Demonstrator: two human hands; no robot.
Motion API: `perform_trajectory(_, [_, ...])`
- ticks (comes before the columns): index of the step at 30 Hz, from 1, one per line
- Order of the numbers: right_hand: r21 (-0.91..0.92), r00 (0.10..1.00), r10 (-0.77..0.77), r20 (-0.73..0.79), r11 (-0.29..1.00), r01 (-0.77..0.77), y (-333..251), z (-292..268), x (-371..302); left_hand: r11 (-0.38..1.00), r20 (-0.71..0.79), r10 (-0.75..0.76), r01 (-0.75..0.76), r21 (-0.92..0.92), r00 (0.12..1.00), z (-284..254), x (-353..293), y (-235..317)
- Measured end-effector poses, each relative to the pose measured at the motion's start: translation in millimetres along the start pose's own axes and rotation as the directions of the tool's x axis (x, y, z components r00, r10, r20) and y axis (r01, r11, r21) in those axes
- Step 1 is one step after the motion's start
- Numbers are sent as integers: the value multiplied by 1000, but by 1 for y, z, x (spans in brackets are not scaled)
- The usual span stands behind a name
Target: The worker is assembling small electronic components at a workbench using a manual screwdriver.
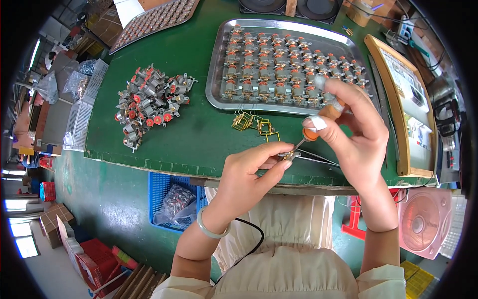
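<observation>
My left hand (249,175) pinches a small metal motor-like part (288,156) between thumb and fingertips, just above the table's near edge. In my right hand (361,137) is a screwdriver (310,134) with an orange handle, tilted so its shaft reaches down to that part. White tape wraps some of the right fingertips. Whether the tip sits in a screw is too small to tell. Just beyond the left hand lie several brass-coloured wire frames (267,127). A pair of thin metal tweezers (321,159) lies under the right hand.
A metal tray (211,82) holds rows of small motor-like parts with orange-red tops. To its left is a loose pile of similar parts (149,94). Another filled tray (154,22) stands far left, a wooden frame (393,94) at right. Below is a blue crate (158,199).
</observation>
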State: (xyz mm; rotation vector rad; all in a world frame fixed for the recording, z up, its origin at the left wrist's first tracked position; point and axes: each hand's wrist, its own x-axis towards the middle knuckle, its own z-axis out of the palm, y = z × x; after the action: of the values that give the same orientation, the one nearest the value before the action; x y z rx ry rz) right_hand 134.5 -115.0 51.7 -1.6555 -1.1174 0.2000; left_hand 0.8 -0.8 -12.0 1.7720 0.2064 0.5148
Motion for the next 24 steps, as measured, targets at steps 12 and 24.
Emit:
perform_trajectory(12, [387, 986, 43, 160, 916, -103, 9, -1, 14, 1000, -42, -14, 13, -21, 999, -2, -3, -3])
perform_trajectory(24, [-61, 979, -194, -54, 980, 191, 20, 2, 11, 999, -46, 9, -10, -32, 999, -1, -3, -4])
